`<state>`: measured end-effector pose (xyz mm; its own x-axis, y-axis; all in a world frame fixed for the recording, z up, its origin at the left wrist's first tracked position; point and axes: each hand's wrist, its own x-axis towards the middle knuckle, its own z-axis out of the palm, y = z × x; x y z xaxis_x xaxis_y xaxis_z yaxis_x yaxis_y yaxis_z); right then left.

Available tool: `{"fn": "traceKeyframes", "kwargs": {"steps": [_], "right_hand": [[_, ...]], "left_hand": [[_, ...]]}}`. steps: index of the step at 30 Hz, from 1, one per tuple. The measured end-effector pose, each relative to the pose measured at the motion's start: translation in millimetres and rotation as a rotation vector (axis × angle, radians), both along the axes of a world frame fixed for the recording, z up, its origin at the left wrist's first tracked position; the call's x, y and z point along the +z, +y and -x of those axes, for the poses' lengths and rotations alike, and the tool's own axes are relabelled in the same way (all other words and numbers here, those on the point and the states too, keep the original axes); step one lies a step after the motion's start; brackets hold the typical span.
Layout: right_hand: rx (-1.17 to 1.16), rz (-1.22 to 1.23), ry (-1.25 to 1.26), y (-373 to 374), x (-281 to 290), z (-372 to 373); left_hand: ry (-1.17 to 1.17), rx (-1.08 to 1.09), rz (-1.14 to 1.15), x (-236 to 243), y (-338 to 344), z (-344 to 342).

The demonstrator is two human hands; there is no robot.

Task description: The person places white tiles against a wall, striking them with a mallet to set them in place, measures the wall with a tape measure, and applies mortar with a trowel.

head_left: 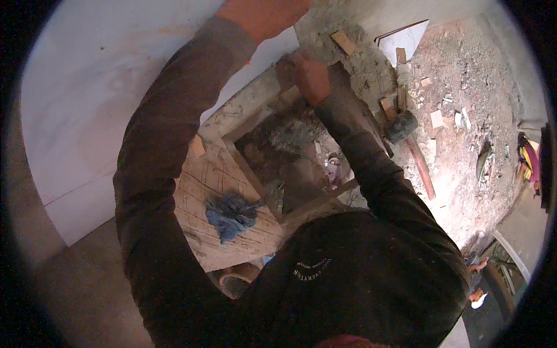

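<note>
White panel (116, 98): large and pale, filling the left side; its right edge runs up between the two hands.
Blue cloth (232, 216): crumpled on a grooved tan board (191, 217).
Left hand (267, 14): over the panel's upper part; the fingers are cut off, so I cannot tell its grip.
Square opening (246, 177): raised rim, rubble inside.
Right hand (310, 75): at the rim's far corner, near the panel's edge; blurred, grip unclear.
Step in hand: probably steadying or adjusting the panel along that edge.
Next move: seems to call for even pressure from both hands.
Mallet (402, 127): wooden-handled, lying right of the right forearm, unused.
</note>
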<state>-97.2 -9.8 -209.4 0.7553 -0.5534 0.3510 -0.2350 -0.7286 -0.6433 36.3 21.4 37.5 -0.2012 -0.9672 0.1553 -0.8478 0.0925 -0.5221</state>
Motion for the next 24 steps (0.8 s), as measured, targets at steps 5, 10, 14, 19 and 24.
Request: {"fn": "traceKeyframes", "kwargs": {"steps": [5, 10, 14, 19, 24], "right_hand": [[0.007, 0.082, -0.035, -1, -5, -2], [-0.024, 0.088, 0.033, 5, -1, -1], [-0.01, 0.077, 0.195, -1, -5, 5], [0.017, 0.051, 0.146, 12, 1, 11], [0.112, 0.11, -0.024, -6, 4, 6]], "left_hand": [[-0.066, -0.063, 0.001, 9, -2, 3], [-0.037, -0.043, -0.056, 11, -5, 8], [-0.1, -0.153, 0.044, 13, -10, 16], [0.188, -0.146, -0.041, -9, -1, 16], [0.241, 0.093, -0.068, -10, -22, 13]]}}
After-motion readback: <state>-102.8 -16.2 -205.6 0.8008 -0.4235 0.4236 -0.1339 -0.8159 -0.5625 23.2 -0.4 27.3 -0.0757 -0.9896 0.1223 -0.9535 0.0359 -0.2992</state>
